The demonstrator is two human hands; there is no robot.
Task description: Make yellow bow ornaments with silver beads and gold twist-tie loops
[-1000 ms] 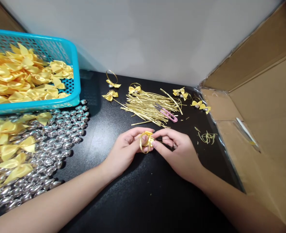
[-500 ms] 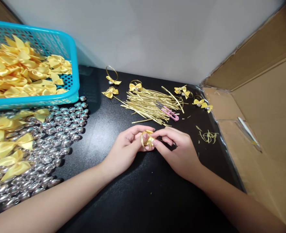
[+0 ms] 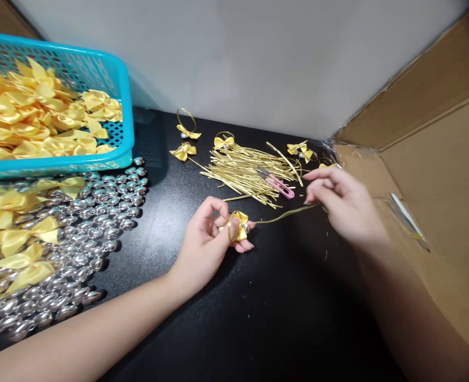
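Note:
My left hand (image 3: 210,241) pinches a small yellow satin bow (image 3: 240,225) with a gold wire loop around it, just above the black table (image 3: 234,318). A gold wire tail (image 3: 286,214) runs from the bow to the right. My right hand (image 3: 344,201) has its fingers closed on the far end of that wire, pulled out to the right, near the cardboard box. A pile of gold twist wires (image 3: 246,172) with pink snips (image 3: 278,184) on it lies behind the hands.
A blue basket (image 3: 121,114) full of yellow bows stands at the back left. Several silver heart beads (image 3: 99,228) and loose bows (image 3: 19,249) cover the left side. Finished bows with loops (image 3: 187,132) lie near the wall. An open cardboard box (image 3: 437,201) borders the right.
My right hand has moved away from the bow to the right, drawing the wire tail out taut. My left hand has stayed in place with the bow.

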